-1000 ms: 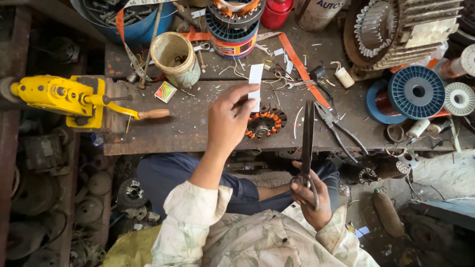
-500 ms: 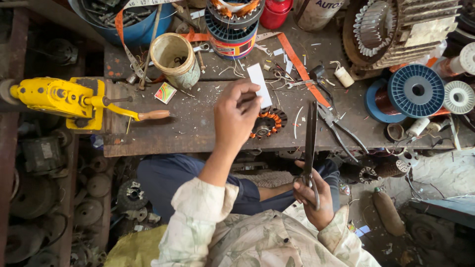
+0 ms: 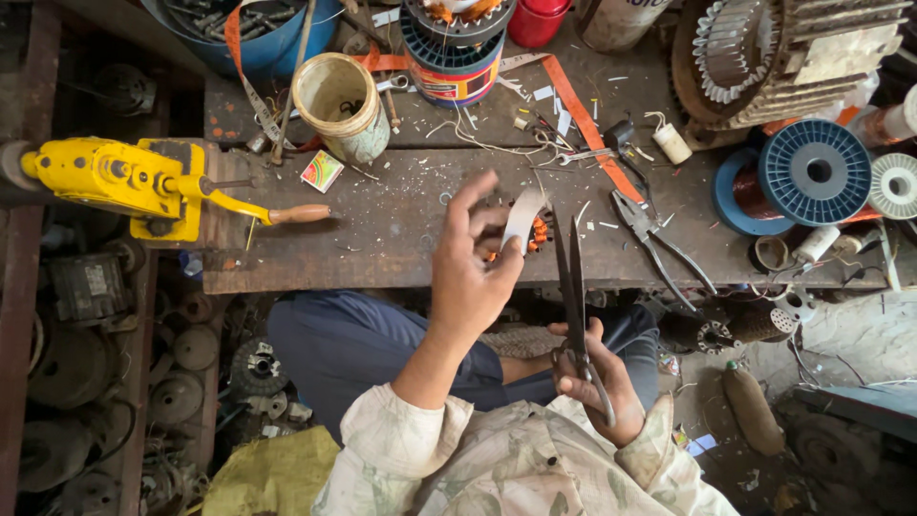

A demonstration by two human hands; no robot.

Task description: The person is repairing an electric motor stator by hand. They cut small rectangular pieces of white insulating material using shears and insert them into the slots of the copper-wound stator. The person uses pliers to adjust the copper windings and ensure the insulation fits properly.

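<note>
Centrally, left hand [image 3: 473,268] pinching white paper strip [image 3: 522,216], right hand [image 3: 597,382] gripping scissors [image 3: 573,287]

Left hand [image 3: 473,272] raised, fingers [image 3: 478,196] spread and half curled; right hand [image 3: 592,377] low, fingers closed tight.

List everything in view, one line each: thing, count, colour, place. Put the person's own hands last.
paper strip: 1, white, pinched in left hand over the bench
scissors: 1, dark, in right hand, blades pointing at bench
small stator: 1, orange windings, mostly hidden behind the left hand
workbench: 1, dark worn wood, centre
winding tool: 1, yellow, bench's left end
plastic cup: 1, cream, upper left
pliers: 1, dark, right of scissors
wire spool: 1, blue, right
tub: 1, blue, top left
left hand: holds paper strip
right hand: grips scissors
</note>
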